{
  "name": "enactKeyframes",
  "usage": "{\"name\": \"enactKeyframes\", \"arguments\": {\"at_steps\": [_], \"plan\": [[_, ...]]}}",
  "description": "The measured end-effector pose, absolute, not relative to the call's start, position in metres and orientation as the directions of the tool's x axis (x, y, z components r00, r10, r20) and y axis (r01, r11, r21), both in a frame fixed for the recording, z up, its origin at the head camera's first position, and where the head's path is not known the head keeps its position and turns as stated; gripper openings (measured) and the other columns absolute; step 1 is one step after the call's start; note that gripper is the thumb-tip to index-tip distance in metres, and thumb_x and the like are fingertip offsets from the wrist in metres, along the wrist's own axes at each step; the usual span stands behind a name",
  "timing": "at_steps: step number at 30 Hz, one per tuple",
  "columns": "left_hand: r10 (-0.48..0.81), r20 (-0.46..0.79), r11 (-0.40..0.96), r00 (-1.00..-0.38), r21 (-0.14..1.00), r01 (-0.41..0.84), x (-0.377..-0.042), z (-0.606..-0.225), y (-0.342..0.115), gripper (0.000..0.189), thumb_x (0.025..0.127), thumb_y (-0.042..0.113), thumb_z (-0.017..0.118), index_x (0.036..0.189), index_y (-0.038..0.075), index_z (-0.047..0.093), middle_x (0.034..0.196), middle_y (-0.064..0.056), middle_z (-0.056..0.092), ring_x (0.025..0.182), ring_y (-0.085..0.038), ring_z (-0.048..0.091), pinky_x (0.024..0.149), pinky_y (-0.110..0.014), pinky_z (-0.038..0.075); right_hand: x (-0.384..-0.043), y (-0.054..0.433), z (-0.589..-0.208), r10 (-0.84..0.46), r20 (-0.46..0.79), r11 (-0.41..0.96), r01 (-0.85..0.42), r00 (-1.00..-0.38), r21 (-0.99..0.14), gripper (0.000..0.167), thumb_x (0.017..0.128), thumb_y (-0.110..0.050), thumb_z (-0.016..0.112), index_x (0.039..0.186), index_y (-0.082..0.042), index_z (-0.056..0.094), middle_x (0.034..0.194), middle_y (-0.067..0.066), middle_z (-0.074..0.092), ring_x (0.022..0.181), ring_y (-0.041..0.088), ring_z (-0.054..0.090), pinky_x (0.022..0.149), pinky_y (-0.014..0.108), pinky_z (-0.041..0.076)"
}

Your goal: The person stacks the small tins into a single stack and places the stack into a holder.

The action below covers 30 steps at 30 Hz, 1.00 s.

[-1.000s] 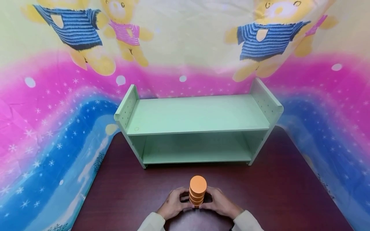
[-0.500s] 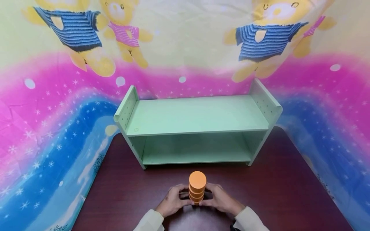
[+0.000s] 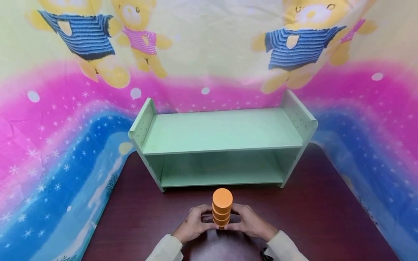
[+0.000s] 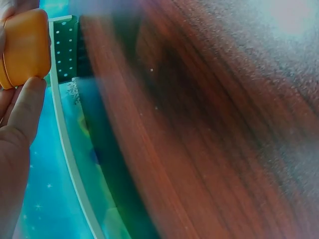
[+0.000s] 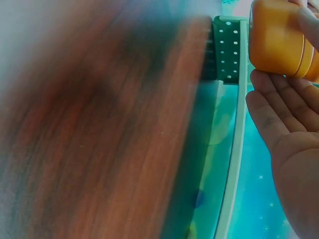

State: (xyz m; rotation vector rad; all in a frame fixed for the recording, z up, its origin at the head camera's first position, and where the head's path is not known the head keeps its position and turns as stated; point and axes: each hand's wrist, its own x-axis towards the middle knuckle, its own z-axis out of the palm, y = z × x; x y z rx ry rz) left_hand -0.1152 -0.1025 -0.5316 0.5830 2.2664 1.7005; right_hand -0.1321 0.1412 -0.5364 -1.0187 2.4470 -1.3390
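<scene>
In front of the shelf, a stack of orange round containers (image 3: 222,199) stands upright between my two hands. My left hand (image 3: 195,223) grips it from the left, with thumb and fingers curved around its lower side. From the right, my right hand (image 3: 249,221) holds it the same way, thumb at the near side. The left wrist view has one rounded orange container (image 4: 27,47) close up at the top left, fingers against it. At the top right of the right wrist view, an orange container (image 5: 276,37) shows a seam near one end, with fingers below it.
A pale green two-tier shelf (image 3: 215,132) with raised, perforated side panels stands at the back of the dark reddish-brown table (image 3: 326,217). Behind and along both sides hangs a printed cloth (image 3: 209,43) with bears, pink and blue bands.
Both hands have moved the orange stack slightly up and forward, toward the shelf. Their hold on it looks the same. The head view has shifted a little.
</scene>
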Motion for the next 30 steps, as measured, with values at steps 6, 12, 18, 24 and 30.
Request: {"name": "enactKeyframes", "arguments": {"at_steps": [6,12,18,24,30], "plan": [[0.469,0.117,0.313,-0.876,0.905,0.289,-0.116,-0.523,-0.105,0.044,0.078,0.014,0.087,0.116,0.002,0.069,0.112,-0.004,0.069,0.104,-0.014,0.067,0.089,-0.023,0.056,-0.132,0.141,-0.528,-0.633,0.194,0.344,-0.497,-0.749,-0.796,0.059,0.087,-0.038,0.079,0.137,-0.014,0.058,0.132,0.002,0.064,0.119,0.019,0.061,0.096,0.040,0.055],[0.492,0.147,0.268,-0.858,0.912,0.310,-0.117,-0.513,-0.107,0.044,0.079,0.011,0.086,0.118,0.002,0.068,0.114,-0.006,0.069,0.106,-0.017,0.068,0.091,-0.027,0.056,-0.132,0.140,-0.516,-0.641,0.188,0.334,-0.491,-0.744,-0.804,0.060,0.086,-0.040,0.079,0.137,-0.017,0.057,0.132,-0.002,0.063,0.119,0.016,0.060,0.097,0.034,0.055],[0.498,0.191,0.226,-0.846,0.913,0.339,-0.118,-0.502,-0.107,0.044,0.078,0.010,0.086,0.117,0.002,0.068,0.113,-0.007,0.069,0.105,-0.020,0.068,0.091,-0.034,0.058,-0.132,0.140,-0.504,-0.636,0.214,0.346,-0.521,-0.741,-0.780,0.060,0.085,-0.042,0.079,0.135,-0.014,0.059,0.132,-0.001,0.063,0.119,0.018,0.061,0.097,0.036,0.055],[0.508,0.222,0.246,-0.832,0.888,0.388,-0.122,-0.493,-0.108,0.044,0.078,0.011,0.086,0.117,0.003,0.069,0.112,-0.004,0.069,0.104,-0.017,0.068,0.089,-0.029,0.058,-0.134,0.141,-0.493,-0.640,0.239,0.340,-0.548,-0.731,-0.764,0.059,0.085,-0.041,0.079,0.133,-0.013,0.060,0.130,-0.001,0.064,0.117,0.017,0.062,0.096,0.036,0.055],[0.514,0.265,0.328,-0.816,0.818,0.473,-0.127,-0.483,-0.110,0.043,0.078,0.020,0.087,0.115,0.006,0.070,0.110,0.000,0.070,0.102,-0.012,0.067,0.090,-0.027,0.057,-0.138,0.141,-0.482,-0.641,0.235,0.352,-0.552,-0.731,-0.756,0.058,0.085,-0.042,0.079,0.132,-0.014,0.061,0.128,-0.003,0.065,0.117,0.016,0.062,0.096,0.038,0.055]]}}
